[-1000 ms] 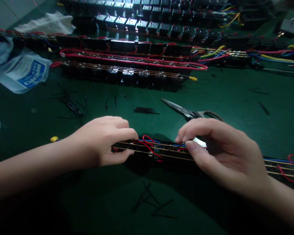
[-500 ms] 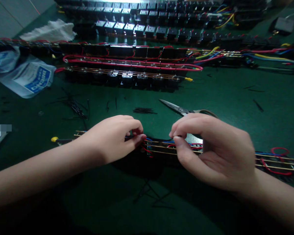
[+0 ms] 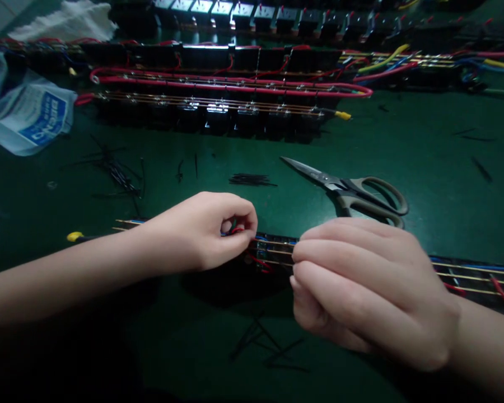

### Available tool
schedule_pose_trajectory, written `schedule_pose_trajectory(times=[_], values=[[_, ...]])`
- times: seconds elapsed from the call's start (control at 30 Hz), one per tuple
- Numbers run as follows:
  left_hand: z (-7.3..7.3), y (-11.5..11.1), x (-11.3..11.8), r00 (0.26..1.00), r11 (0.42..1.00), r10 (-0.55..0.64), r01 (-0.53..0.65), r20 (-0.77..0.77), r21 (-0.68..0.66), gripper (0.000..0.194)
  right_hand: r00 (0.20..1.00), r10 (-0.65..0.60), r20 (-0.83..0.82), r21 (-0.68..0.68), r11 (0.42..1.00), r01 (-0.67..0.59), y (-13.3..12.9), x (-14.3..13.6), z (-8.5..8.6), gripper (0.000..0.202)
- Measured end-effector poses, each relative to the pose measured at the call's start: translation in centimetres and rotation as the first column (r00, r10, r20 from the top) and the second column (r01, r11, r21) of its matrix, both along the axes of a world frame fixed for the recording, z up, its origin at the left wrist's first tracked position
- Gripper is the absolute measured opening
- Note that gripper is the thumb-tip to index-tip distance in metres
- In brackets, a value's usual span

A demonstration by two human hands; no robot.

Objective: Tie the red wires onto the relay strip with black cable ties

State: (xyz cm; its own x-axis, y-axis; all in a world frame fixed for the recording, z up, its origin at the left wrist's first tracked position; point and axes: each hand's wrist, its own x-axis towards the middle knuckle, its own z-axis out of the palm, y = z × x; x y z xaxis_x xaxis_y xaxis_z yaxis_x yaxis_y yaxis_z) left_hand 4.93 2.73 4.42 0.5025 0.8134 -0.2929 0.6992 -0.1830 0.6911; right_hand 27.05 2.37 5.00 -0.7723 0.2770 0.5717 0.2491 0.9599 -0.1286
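A long black socket strip [image 3: 279,254] with brass rods and thin red and blue wires lies across the table under both hands. My left hand [image 3: 218,232] rests on it, thumb and forefinger pressed together at the wires; whatever they pinch is hidden. To the right, my right hand [image 3: 361,285] is closed above the strip, its back turned up and fingertips near the front rod. I cannot make out what sits in those fingers. Just behind the right hand lie scissors [image 3: 340,187], blades pointing left. A yellow-tipped end [image 3: 74,237] shows left of my left wrist.
Farther back sit another wired socket strip [image 3: 218,106] and a row of sockets [image 3: 243,14]. Thin black strips lie in a neat bundle [image 3: 252,179], a loose pile [image 3: 120,173] and several near the front [image 3: 269,344]. A plastic bag [image 3: 37,120] is at left.
My right hand has turned palm-down and moved lower, from a raised thumb-and-finger pinch to the strip. My left hand stays pinched at the wires. The view has tilted down, showing more of the scissors.
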Motion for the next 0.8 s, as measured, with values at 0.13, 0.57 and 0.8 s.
schedule_pose_trajectory(times=[0.13,0.57,0.8], values=[[-0.09,0.12,0.0,1.0,1.0,0.009,-0.009,0.021,0.002,0.017,0.999,0.052,-0.002,0.031,0.998,-0.051,0.2,-0.27,-0.28,0.012],[-0.08,0.35,0.03,1.0,1.0,-0.002,0.002,0.018,-0.005,0.017,0.98,0.124,0.156,0.029,0.991,-0.13,0.27,-0.5,-0.32,0.022],[-0.19,0.37,0.12,0.999,0.998,-0.052,0.052,0.008,0.041,0.022,0.983,0.157,0.092,0.037,0.986,-0.161,0.29,-0.52,-0.37,0.013]])
